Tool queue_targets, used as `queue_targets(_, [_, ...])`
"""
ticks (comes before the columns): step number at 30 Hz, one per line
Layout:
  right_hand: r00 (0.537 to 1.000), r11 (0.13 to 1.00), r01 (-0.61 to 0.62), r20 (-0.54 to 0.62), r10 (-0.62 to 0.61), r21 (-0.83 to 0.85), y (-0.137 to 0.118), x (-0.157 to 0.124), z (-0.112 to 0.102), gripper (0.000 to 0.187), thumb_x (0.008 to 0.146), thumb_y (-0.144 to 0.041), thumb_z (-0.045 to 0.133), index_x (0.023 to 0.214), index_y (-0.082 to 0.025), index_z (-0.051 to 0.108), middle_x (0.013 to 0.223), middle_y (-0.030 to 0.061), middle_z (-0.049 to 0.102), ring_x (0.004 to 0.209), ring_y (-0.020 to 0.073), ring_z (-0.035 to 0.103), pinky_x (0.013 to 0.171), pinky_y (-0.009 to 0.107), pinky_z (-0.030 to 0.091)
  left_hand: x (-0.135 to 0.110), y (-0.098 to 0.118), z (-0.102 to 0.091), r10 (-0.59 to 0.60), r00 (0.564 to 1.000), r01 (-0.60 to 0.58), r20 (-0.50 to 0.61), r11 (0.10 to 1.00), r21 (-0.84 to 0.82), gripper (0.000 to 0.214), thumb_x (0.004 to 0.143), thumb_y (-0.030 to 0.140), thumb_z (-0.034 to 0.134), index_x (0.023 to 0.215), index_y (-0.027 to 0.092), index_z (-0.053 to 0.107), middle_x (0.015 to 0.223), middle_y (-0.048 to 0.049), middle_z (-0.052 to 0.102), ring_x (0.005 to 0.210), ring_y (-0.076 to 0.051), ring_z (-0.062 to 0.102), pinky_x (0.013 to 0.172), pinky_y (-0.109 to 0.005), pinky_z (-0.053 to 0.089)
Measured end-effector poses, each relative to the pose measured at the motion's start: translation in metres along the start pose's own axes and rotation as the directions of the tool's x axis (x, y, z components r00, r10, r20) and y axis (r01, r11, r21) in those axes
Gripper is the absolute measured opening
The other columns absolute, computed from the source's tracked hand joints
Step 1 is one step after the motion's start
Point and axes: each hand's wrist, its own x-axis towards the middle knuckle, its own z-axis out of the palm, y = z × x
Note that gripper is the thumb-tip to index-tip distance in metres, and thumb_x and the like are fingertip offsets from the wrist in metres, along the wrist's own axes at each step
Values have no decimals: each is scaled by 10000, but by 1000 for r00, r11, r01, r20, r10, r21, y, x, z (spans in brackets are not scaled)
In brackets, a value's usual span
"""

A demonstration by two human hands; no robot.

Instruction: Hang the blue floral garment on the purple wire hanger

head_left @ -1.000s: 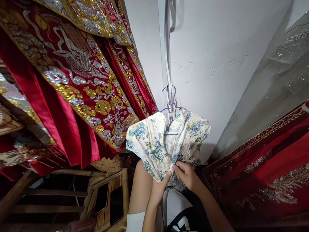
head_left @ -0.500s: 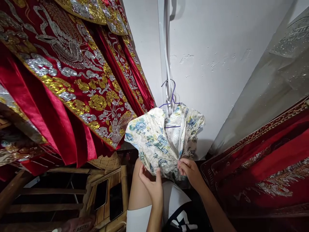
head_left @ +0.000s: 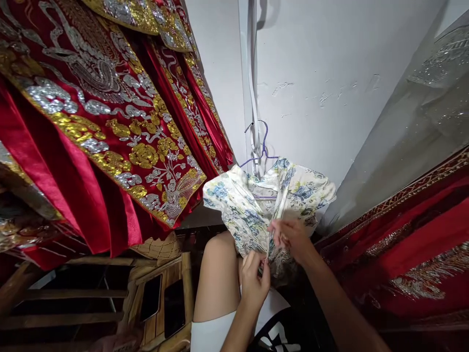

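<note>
A cream floral dress point(head_left: 252, 208) with blue and yellow flowers hangs on a purple wire hanger point(head_left: 261, 146) against the white wall. My left hand point(head_left: 254, 283) is closed, pinching the dress's lower fabric by its open seam. My right hand point(head_left: 291, 239), slightly blurred, is closed on the seam edge just above and to the right. My bare knee point(head_left: 216, 278) sits below the dress.
Red garments with gold and silver embroidery point(head_left: 110, 122) hang at the left. More red embroidered cloth point(head_left: 410, 254) and a plastic-covered garment point(head_left: 421, 112) are at the right. A wooden bamboo stool point(head_left: 161, 298) stands at lower left. A white strap point(head_left: 251, 73) hangs down the wall.
My right hand has moved up along the dress's seam. My left hand has shifted right and closed on the fabric below. The dress has spread wider to the right.
</note>
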Motion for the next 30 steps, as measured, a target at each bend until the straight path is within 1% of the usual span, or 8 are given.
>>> queue_targets(6, [978, 970, 204, -79, -194, 134, -86, 50, 4, 419, 672, -526, 867, 738, -141, 715, 492, -23, 566, 390, 57, 398, 354, 203, 262, 1, -2, -2, 25, 990, -43, 140, 990, 134, 179, 917, 123, 474, 765, 210, 514, 754, -26, 567, 711, -179, 548, 645, -271, 391])
queue_targets(12, [946, 946, 321, -48, -320, 35, -88, 51, 18, 386, 821, -553, 723, 794, -171, 674, 498, -23, 565, 385, 77, 411, 368, 216, 290, 37, 6, -19, -7, 961, 16, 275, 999, -31, 186, 976, 196, 470, 888, 217, 633, 835, -54, 655, 777, -199, 633, 697, -292, 475])
queue_targets(15, [932, 933, 358, -44, -359, -20, -82, 40, 19, 349, 860, -533, 669, 774, -195, 644, 500, -26, 563, 417, 95, 439, 414, 228, 339, 91, 27, -42, 56, 996, -43, 67, 984, -173, 246, 1014, 271, 502, 1199, 219, 656, 936, -71, 708, 847, -203, 665, 809, -324, 519])
queue_targets(18, [934, 933, 352, -35, -355, -69, -86, 31, 20, 320, 870, -484, 646, 712, -208, 606, 475, -35, 527, 422, 96, 422, 439, 232, 336, 153, 51, -66, 192, 975, -207, -111, 969, -138, 357, 1033, 304, 513, 1368, 221, 600, 1107, -93, 711, 951, -198, 660, 884, -330, 509])
queue_targets(21, [921, 917, 383, -28, -388, -116, -89, 31, 21, 299, 886, -437, 619, 694, -208, 610, 478, -37, 502, 432, 95, 392, 453, 238, 308, 195, 71, -77, 349, 936, -351, -45, 934, -58, 262, 1034, 321, 525, 1203, 201, 685, 1015, -67, 711, 911, -186, 654, 848, -314, 495])
queue_targets(24, [895, 891, 425, -71, -440, -162, -76, 43, 19, 288, 874, -422, 608, 689, -202, 615, 487, -43, 462, 442, 98, 359, 455, 249, 260, 210, 85, -79, 444, 894, -442, -54, 896, 42, 202, 1022, 282, 547, 951, 168, 699, 896, -44, 705, 874, -181, 650, 845, -315, 464])
queue_targets(27, [909, 900, 352, -133, -394, -259, -46, 56, 12, 287, 815, -414, 609, 622, -201, 596, 467, -49, 408, 441, 101, 324, 459, 265, 210, 211, 85, -88, 383, 885, -378, -265, 923, 72, 199, 1013, 282, 561, 902, 160, 673, 866, -28, 690, 866, -168, 635, 863, -315, 451])
queue_targets(30, [934, 903, 250, -158, -320, -349, -12, 51, 1, 314, 799, -388, 591, 543, -209, 555, 446, -45, 381, 443, 108, 330, 477, 282, 222, 214, 56, -110, 117, 829, -220, -547, 967, -126, 229, 991, 357, 596, 883, 160, 639, 850, -10, 652, 831, -145, 609, 801, -269, 468])
